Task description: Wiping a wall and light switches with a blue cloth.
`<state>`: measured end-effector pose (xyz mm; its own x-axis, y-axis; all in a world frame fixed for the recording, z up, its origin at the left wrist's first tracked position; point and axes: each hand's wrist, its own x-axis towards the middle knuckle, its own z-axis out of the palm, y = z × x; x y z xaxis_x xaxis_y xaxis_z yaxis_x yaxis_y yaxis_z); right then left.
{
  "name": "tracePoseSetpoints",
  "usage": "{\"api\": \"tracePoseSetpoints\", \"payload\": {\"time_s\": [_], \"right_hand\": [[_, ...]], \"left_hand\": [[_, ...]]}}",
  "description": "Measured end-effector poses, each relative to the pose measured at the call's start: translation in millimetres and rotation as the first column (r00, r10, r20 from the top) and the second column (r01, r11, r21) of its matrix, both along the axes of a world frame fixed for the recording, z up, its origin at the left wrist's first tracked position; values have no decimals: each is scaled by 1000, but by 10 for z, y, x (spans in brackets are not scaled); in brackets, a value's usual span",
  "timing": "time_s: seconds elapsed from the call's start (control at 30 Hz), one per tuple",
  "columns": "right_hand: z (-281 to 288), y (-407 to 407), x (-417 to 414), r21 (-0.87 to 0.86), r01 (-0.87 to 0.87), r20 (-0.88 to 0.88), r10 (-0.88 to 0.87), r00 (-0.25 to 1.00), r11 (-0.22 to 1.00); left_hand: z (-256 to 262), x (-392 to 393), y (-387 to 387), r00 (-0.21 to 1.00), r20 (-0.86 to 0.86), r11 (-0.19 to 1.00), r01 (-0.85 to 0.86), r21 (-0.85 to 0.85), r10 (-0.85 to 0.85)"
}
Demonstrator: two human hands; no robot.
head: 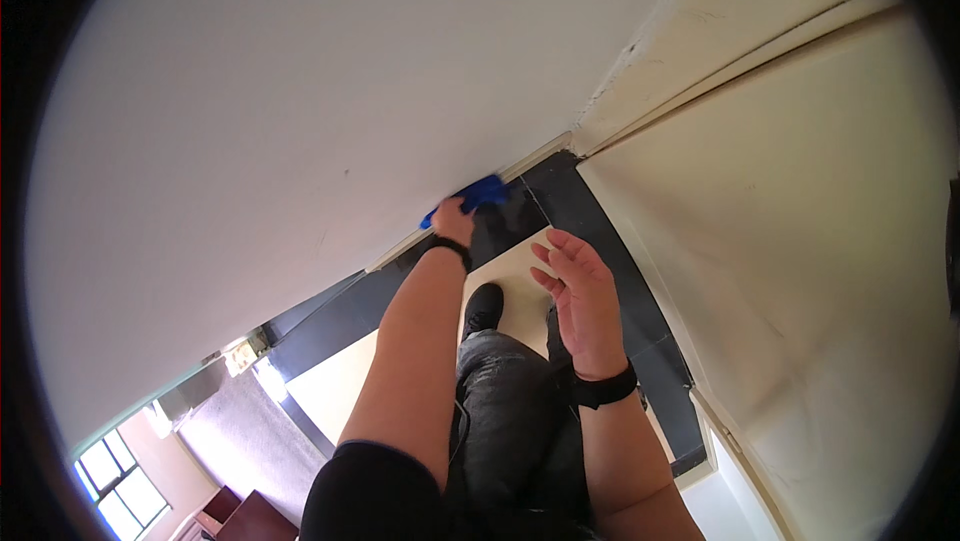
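Observation:
My left hand (454, 221) grips a blue cloth (484, 193) and presses it along the top of the narrow cream skirting board (542, 154), at the foot of the white wall (247, 113). The cloth looks slightly blurred and is bunched under the fingers. To the right, my right hand (581, 289) hangs in the air above the floor, its fingers apart and slightly curled, with nothing in it. Black bands circle both wrists.
A cream door or wall panel (780, 188) rises close on the right. Black border tiles (637, 293) frame cream floor tiles (510, 263). My black shoe (484, 304) stands near the skirting. At the lower left are a window (120, 481) and reddish-brown furniture (255, 518).

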<state>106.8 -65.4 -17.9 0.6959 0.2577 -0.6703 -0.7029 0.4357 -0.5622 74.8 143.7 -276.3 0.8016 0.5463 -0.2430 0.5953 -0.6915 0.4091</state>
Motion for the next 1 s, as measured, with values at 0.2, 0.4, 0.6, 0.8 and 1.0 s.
{"api": "tracePoseSetpoints", "payload": {"time_s": [0.2, 0.4, 0.6, 0.8, 1.0], "right_hand": [[-16, 40, 6, -7, -23, 19, 23, 1000, 1000], [-81, 41, -33, -25, -36, 42, 37, 998, 999], [-166, 1, -73, -27, -37, 32, 38, 999, 999], [-283, -17, -50, -72, -35, 32, 37, 999, 997], [-226, 215, -123, -30, -101, 39, 102, 994, 994]], "left_hand": [[348, -1007, 837, 923, -345, 985, -160, 69, 174], [495, -913, 749, 949, -314, 994, 14, 111, 22], [557, 282, -115, 955, 280, 950, -3, -312, 95], [1098, 333, -295, 973, 227, 962, 18, -273, 47], [1300, -689, 594, 978, 201, 998, -38, -39, 46]]}}
